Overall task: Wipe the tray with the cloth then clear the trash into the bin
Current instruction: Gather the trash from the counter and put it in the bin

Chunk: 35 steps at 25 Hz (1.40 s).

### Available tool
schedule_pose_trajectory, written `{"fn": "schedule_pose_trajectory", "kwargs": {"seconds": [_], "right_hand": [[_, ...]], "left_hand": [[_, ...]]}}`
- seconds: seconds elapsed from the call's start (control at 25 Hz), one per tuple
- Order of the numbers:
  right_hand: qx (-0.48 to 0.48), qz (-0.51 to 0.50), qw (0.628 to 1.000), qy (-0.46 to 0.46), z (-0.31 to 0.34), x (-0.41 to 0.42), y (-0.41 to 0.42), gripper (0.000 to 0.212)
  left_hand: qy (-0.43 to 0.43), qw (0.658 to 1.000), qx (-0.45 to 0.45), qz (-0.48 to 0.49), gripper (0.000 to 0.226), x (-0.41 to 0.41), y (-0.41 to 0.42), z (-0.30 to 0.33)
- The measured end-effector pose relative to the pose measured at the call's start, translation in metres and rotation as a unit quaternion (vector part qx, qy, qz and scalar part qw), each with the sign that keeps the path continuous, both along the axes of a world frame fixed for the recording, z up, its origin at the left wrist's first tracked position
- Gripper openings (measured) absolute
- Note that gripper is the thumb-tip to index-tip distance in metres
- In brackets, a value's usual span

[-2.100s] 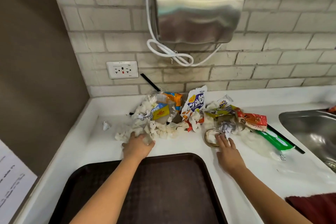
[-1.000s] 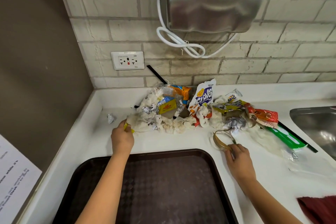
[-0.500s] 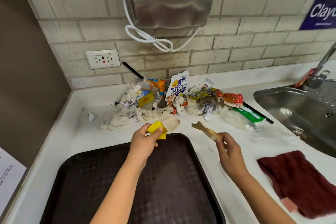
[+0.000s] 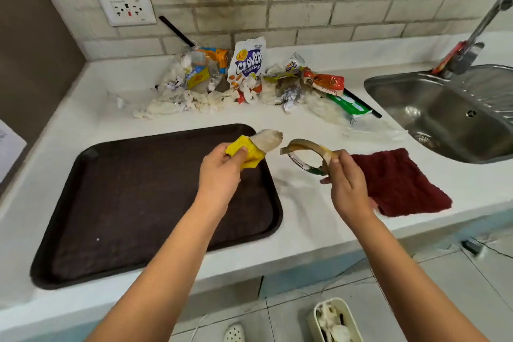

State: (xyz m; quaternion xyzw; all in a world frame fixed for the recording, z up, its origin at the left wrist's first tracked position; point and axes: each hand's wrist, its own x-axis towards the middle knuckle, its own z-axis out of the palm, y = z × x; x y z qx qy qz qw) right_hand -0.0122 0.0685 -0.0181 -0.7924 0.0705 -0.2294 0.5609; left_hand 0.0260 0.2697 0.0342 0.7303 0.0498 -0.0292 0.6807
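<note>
A dark brown tray point(image 4: 125, 203) lies on the white counter at the front left. My left hand point(image 4: 220, 168) hovers over its right edge, shut on a yellow and beige scrap of trash point(image 4: 256, 146). My right hand point(image 4: 347, 183) is raised just right of the tray, pinching a flattened tape ring point(image 4: 304, 154). A dark red cloth point(image 4: 399, 182) lies flat on the counter behind my right hand. A heap of wrappers and crumpled tissue point(image 4: 249, 86) lies along the back wall. A small white bin point(image 4: 334, 321) with tissue inside stands on the floor below.
A steel sink point(image 4: 449, 111) with a tap point(image 4: 483, 25) is at the right. A power socket point(image 4: 126, 8) sits on the brick wall. A black straw point(image 4: 176, 32) leans by the heap. A white shoe point(image 4: 234, 333) shows on the tiled floor.
Both hands picked scraps out of the heap and pulled back toward me, lifted over the tray's right edge. The view tilted down, showing the floor and the bin.
</note>
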Motion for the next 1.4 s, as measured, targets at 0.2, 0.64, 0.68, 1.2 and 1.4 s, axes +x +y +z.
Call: {"fn": "schedule_pose_trajectory", "kwargs": {"seconds": [0.2, 0.64, 0.68, 1.2, 1.4], "right_hand": [[0.029, 0.005, 1.0, -0.006, -0.023, -0.091, -0.049, 0.023], [0.045, -0.077, 0.992, 0.09, -0.157, -0.28, -0.127, 0.021], [0.043, -0.077, 0.986, 0.143, -0.176, -0.291, -0.133, 0.021], [0.093, -0.085, 0.841, 0.525, -0.4, -0.327, -0.166, 0.022], [0.083, -0.082, 0.813, 0.57, -0.446, -0.33, -0.16, 0.021]], "left_hand": [[0.03, 0.998, 0.024, -0.041, 0.02, -0.103, -0.056, -0.017], [0.254, 0.944, 0.163, -0.131, 0.01, -0.27, -0.122, -0.179], [0.243, 0.939, 0.196, -0.142, 0.016, -0.275, -0.127, -0.191], [0.306, 0.911, 0.202, -0.187, 0.024, -0.253, -0.204, -0.362], [0.32, 0.903, 0.213, -0.19, 0.017, -0.236, -0.232, -0.431]]}}
